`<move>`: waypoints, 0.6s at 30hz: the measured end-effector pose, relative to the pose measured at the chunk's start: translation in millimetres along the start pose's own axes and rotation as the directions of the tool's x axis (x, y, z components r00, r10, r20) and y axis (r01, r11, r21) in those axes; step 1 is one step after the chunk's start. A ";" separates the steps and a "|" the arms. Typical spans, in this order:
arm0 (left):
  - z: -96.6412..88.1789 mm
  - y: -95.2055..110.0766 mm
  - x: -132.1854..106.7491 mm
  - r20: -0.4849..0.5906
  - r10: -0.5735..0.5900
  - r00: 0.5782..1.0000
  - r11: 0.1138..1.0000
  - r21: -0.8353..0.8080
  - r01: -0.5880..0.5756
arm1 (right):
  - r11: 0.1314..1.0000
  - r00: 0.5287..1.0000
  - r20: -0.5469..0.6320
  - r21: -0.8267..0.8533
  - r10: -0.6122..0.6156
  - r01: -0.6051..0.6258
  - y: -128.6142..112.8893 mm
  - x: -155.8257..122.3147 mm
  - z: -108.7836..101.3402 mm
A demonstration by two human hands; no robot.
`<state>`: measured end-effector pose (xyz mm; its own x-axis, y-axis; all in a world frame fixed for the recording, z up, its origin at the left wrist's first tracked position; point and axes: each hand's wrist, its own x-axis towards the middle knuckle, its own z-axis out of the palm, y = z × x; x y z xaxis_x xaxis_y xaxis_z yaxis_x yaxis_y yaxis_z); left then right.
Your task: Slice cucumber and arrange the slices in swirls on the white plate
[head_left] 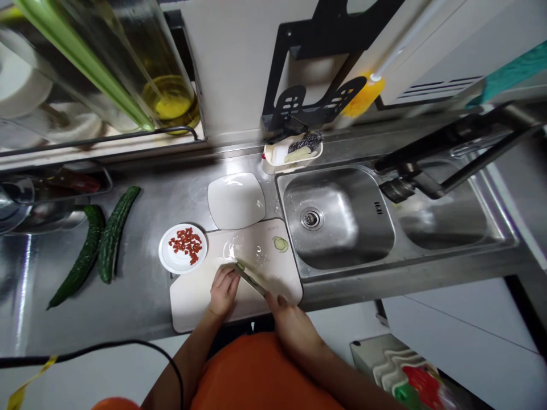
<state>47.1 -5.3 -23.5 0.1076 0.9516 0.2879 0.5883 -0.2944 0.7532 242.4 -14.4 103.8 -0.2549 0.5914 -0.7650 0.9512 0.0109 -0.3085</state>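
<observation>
My left hand (223, 291) rests on the white cutting board (192, 302), fingers curled against a small green piece (240, 266) at the blade's tip. A knife (251, 279) lies slanted across the board with my right hand (287, 319) closed on its handle. A cucumber slice (280, 244) lies alone near the board's far right corner.
A small white plate of red pieces (183, 248) sits left of the board, a square white plate (236, 200) behind it. Two whole cucumbers (111, 234) lie on the steel counter at left. A double sink (337, 216) with a black faucet (444, 154) is at right.
</observation>
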 end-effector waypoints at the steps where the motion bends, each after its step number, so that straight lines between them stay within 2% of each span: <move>1: -0.2 0.3 0.4 0.005 -0.001 1.000 1.000 0.002 0.001 | 1.000 1.000 0.002 -0.002 0.003 -0.003 0.0 -0.4 0.5; 18: 0.7 -1.8 -1.1 -0.018 -0.006 1.000 0.999 -0.035 0.005 | 1.000 1.000 0.002 -0.004 0.000 0.000 -2.4 2.9 2.0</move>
<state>46.6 -5.8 -25.6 0.0899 0.9516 0.2937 0.5603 -0.2922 0.7751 239.1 -14.3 101.1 -0.2553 0.5899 -0.7660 0.9519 0.0146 -0.3060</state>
